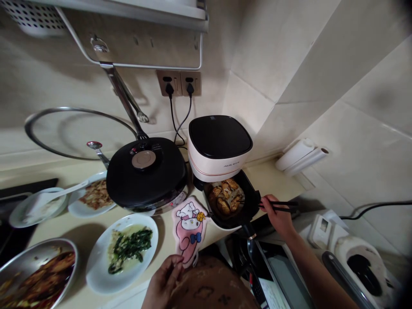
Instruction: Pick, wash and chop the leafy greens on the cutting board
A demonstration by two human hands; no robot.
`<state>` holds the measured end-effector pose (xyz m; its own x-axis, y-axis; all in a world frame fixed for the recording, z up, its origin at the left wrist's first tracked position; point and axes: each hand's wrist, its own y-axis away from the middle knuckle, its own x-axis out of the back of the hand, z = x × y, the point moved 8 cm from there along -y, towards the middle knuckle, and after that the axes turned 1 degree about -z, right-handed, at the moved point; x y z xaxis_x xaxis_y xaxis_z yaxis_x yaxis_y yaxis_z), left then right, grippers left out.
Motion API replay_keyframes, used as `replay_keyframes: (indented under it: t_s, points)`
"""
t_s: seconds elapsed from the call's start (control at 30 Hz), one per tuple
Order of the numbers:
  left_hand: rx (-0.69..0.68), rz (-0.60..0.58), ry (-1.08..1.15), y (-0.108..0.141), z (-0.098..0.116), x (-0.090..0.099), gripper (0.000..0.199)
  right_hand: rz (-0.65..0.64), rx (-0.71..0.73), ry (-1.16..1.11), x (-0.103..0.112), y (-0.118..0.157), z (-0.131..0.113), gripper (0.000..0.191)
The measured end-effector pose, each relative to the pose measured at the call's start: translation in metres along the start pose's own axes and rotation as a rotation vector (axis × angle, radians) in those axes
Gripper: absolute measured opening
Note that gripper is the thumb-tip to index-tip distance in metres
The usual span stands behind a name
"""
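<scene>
My right hand is closed on a pair of black chopsticks, whose tips reach into an open air fryer basket. Browned pieces of food lie on a paper liner in that basket, under the white air fryer with its black top. At the lower middle, my left hand has its fingers curled together beside the bottom end of a pink cartoon-shaped mat. What its fingers may hold is too small to tell.
A black lidded cooker stands left of the fryer. Plates of greens and meat, a bowl with a spoon and a metal bowl fill the left counter. White rolls lie at the right wall.
</scene>
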<state>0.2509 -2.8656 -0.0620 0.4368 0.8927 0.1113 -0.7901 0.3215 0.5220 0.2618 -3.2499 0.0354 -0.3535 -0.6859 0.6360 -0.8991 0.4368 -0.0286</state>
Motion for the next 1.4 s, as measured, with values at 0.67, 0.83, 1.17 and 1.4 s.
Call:
replay_keyframes:
  t_s: [0.67,0.83,1.17,1.4]
  points:
    - [0.019,0.061,0.027,0.006,-0.009,-0.007,0.041,0.080,0.340,0.099,-0.029,-0.035,-0.019,0.026]
    - [0.017,0.051,0.032,0.007,-0.001,-0.014,0.040,0.115,0.418,0.183,-0.028,-0.042,-0.024,0.030]
    - [0.032,-0.001,0.099,0.014,0.010,-0.027,0.036,0.195,0.508,0.062,0.006,0.014,-0.065,0.016]
    - [0.015,-0.275,0.569,0.023,0.075,-0.077,0.041,-0.302,1.145,-0.170,-0.063,0.128,-0.169,0.031]
